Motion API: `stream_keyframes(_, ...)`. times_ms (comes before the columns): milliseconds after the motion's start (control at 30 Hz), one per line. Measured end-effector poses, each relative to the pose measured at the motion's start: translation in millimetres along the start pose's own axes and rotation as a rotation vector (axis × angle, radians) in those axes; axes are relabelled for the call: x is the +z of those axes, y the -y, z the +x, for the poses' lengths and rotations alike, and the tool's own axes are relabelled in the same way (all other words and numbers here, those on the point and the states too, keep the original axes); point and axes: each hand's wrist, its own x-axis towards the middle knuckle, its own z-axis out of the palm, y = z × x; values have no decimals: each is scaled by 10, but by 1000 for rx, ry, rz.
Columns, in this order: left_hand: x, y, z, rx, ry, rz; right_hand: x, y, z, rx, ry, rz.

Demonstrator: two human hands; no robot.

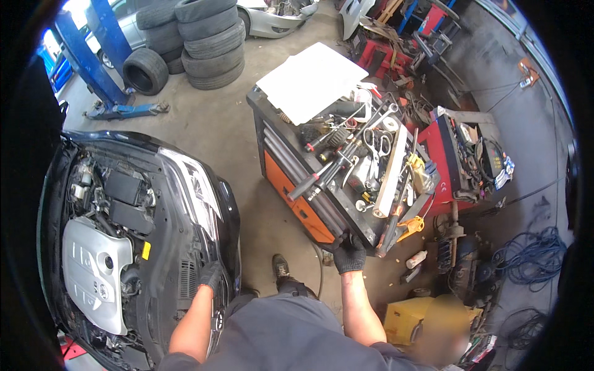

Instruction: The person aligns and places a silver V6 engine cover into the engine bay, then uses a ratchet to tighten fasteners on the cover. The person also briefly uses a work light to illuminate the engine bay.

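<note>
Gripping the near corner of the tool cart (291, 179) at about five o'clock of its top, the person's gloved right hand (349, 255) is closed over the black edge, fingers curled round it. The gloved left hand (210, 275) rests on the front edge of the open engine bay (124, 247) of the dark car (204, 198), at about eight o'clock in the view; whether its fingers clasp anything cannot be told. The cart's top is heaped with loose tools: a long ratchet handle (322, 176), scissors (378, 147) and a white board (312, 80) lying over the far corner at eleven o'clock. A tug on that corner could likely tip or jolt the cart, and the unsecured tools near the edge might slide off toward the person's boot (281, 269) at six o'clock. Blue cable (529, 253) coiled on the floor at three o'clock looks like a snag for the wheels if the cart rolls that way.
</note>
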Motion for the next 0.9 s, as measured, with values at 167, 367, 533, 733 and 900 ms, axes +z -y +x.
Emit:
stream_keyframes(167, 63, -232, 78, -21, 114, 70, 73, -182, 154, -62, 2, 68)
stream_keyframes(367, 224, -873, -144, 105, 192, 110, 217, -253, 101, 42, -219, 77)
stream_keyframes(533, 402, -1908, -476, 540, 173, 91, 236, -497, -174, -117, -60, -470)
stream_keyframes(733, 1002, -2650, -572, 1053, -52, 268, 325, -854, -812, 438, -314, 67)
stream_keyframes(900, 959, -2658, -606, 1168, -54, 495, 555, -961, -1149, 777, -200, -506)
